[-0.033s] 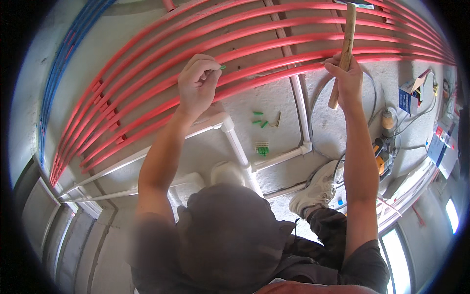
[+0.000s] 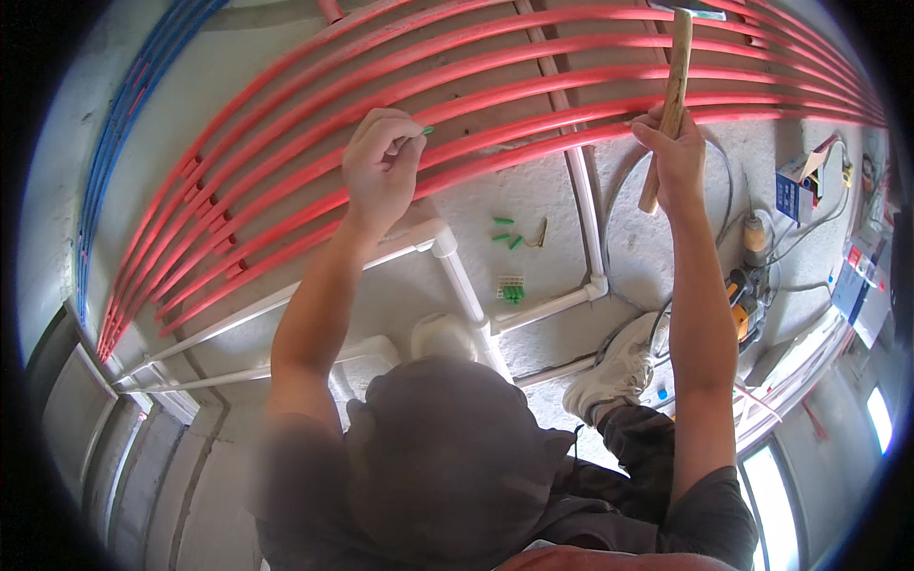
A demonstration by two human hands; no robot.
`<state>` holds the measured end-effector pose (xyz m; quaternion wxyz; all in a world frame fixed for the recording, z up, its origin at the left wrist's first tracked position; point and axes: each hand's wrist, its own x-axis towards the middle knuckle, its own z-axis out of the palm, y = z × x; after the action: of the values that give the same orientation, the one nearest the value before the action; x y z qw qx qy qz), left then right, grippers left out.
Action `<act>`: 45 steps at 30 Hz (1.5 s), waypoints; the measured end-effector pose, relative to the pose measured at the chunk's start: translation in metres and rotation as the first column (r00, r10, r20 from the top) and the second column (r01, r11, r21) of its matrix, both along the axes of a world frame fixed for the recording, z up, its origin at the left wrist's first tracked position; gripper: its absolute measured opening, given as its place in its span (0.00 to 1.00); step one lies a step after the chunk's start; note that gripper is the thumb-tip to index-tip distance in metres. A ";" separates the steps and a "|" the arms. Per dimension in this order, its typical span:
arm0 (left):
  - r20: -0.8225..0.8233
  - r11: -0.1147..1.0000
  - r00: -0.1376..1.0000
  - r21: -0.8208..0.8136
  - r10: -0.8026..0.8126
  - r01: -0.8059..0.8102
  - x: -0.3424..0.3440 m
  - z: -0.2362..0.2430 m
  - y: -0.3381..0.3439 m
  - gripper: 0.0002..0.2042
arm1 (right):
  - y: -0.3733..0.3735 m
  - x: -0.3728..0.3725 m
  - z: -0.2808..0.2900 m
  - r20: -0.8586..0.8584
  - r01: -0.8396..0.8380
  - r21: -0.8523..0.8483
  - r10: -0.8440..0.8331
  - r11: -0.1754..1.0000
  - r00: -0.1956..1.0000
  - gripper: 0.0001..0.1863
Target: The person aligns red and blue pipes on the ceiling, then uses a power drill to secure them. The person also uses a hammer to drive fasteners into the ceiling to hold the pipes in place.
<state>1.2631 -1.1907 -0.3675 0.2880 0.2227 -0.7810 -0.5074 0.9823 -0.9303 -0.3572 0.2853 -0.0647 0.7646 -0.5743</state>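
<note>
My left hand (image 2: 381, 167) is raised in front of the red pipes (image 2: 314, 138), its fingers pinched on a small green plastic plug (image 2: 427, 130) whose tip sticks out past the fingertips. Farther right, my right hand (image 2: 678, 167) is wrapped round the wooden handle of a hammer (image 2: 678, 71). The hammer stands nearly upright, with its metal head at the top edge of the view. Several loose green plugs (image 2: 502, 221) lie on the grey floor between my arms, and a cluster of green plugs (image 2: 512, 292) lies nearer to me.
White pipes (image 2: 462, 281) with elbows cross the floor. A yellow and black power tool (image 2: 741, 309), a cable (image 2: 609, 214) and an opened blue box (image 2: 792, 193) are on the right. Blue pipes (image 2: 119, 124) run along the far left. My shoe (image 2: 614, 366) rests beside a white pipe.
My left hand has shifted very slightly to the left with the green plug. My right hand and the hammer look almost the same.
</note>
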 end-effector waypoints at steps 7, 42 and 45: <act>0.212 0.897 0.975 -0.440 0.067 0.035 0.046 0.001 0.014 0.14 | -0.017 0.004 0.004 -0.061 0.041 0.199 -0.029 0.979 0.998 0.13; 0.077 0.899 0.992 -0.433 0.101 -0.058 0.022 0.004 -0.003 0.13 | -0.031 0.003 0.006 -0.152 0.042 0.364 0.014 0.931 0.988 0.11; 0.081 0.922 0.994 -0.385 0.077 -0.040 -0.010 0.001 -0.005 0.11 | -0.031 0.008 0.009 -0.184 0.044 0.351 0.023 0.935 0.983 0.10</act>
<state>1.2529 -1.1952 -0.3664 0.3038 0.2092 -0.8707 -0.3254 0.9907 -0.9608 -0.3482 0.2170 -0.0614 0.8789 -0.4203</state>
